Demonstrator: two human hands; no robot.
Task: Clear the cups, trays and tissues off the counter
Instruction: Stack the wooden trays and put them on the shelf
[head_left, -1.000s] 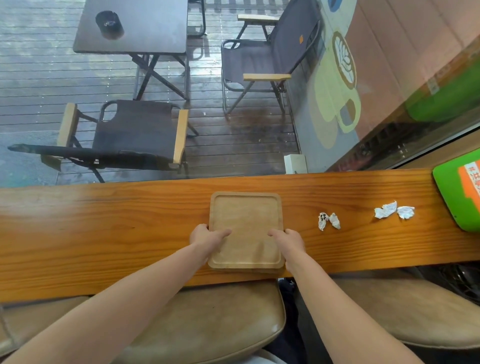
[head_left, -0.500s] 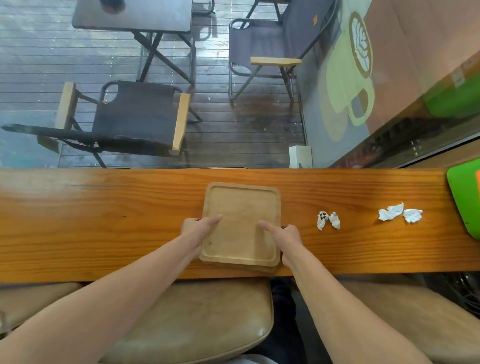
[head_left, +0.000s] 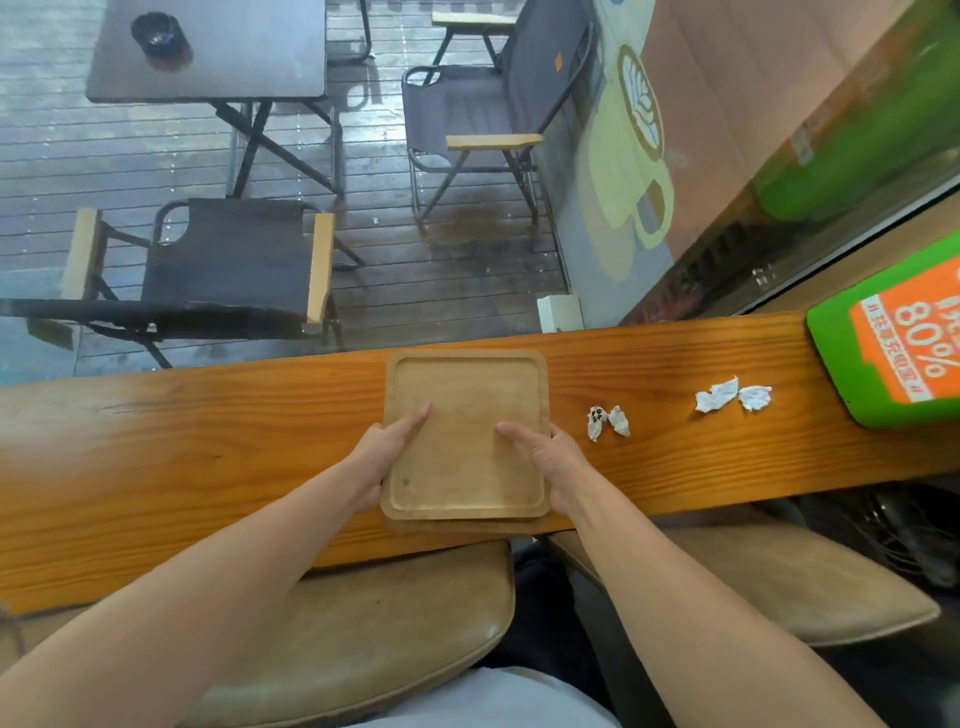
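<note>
A square wooden tray (head_left: 467, 395) lies on the long wooden counter (head_left: 208, 447), stacked on a second tray whose edge shows along its near side. My left hand (head_left: 387, 452) grips the top tray's left edge, thumb lying on its surface. My right hand (head_left: 545, 457) grips the right edge the same way. Right of the trays lie two small crumpled tissues with dark spots (head_left: 607, 422). Farther right lie two more white crumpled tissues (head_left: 732, 396).
A green and orange sign (head_left: 893, 353) sits at the counter's right end. Tan padded stools (head_left: 363, 623) stand below the near edge. Beyond the glass are folding chairs (head_left: 223, 270) and a dark table (head_left: 208, 52) on a wet deck.
Both hands slid forward along the tray's sides, and the top tray has shifted slightly off the one beneath it. The camera view has tilted.
</note>
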